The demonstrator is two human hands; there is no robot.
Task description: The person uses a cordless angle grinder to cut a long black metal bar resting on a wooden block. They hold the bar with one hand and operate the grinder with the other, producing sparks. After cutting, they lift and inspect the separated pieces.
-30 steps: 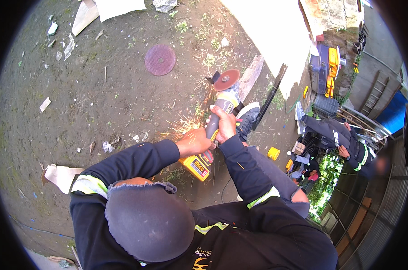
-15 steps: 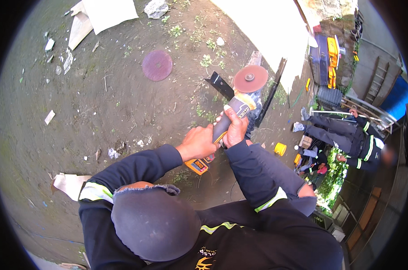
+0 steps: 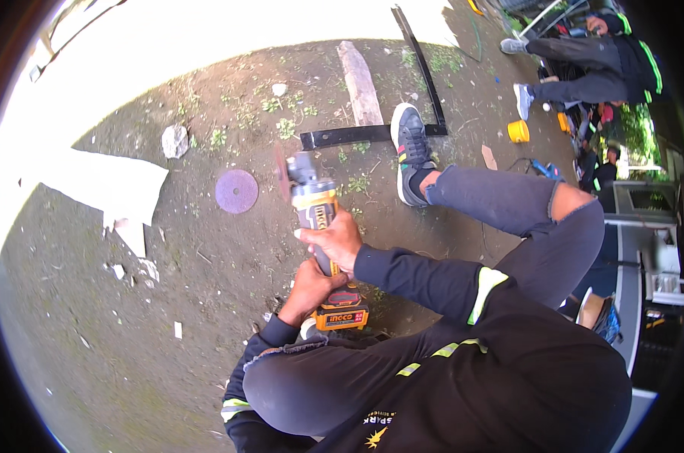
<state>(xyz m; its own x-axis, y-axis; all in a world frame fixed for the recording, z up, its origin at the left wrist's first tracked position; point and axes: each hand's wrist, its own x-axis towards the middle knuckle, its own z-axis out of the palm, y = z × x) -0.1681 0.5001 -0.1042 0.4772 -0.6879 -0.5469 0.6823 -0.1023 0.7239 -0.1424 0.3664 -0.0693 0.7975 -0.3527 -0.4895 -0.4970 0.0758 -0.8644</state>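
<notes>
A yellow-and-grey cordless angle grinder (image 3: 315,199) is gripped in both hands above the dirt ground. My right hand (image 3: 341,240) wraps round the middle of its body, thumb across the top. Farther down, my left hand (image 3: 312,290) closes on the rear handle, just above the orange battery pack (image 3: 340,318). The grinder's reddish disc (image 3: 283,174) is seen nearly edge-on, on the left of the head. Beyond it lies a black metal angle bar (image 3: 346,136), joined in an L with a longer bar (image 3: 421,66). My shoe (image 3: 412,143) rests on the corner piece.
A loose purple-brown disc (image 3: 236,191) lies left of the grinder. A wood plank (image 3: 360,83) sits under the black bar. White sheet scraps (image 3: 123,181) and a rock (image 3: 175,141) are at far left. A yellow container (image 3: 519,131) and another person (image 3: 583,68) are at right.
The view has shifted. The grinder has swung away from the black bars and turned, its disc going from face-on to nearly edge-on. Both hands still hold it.
</notes>
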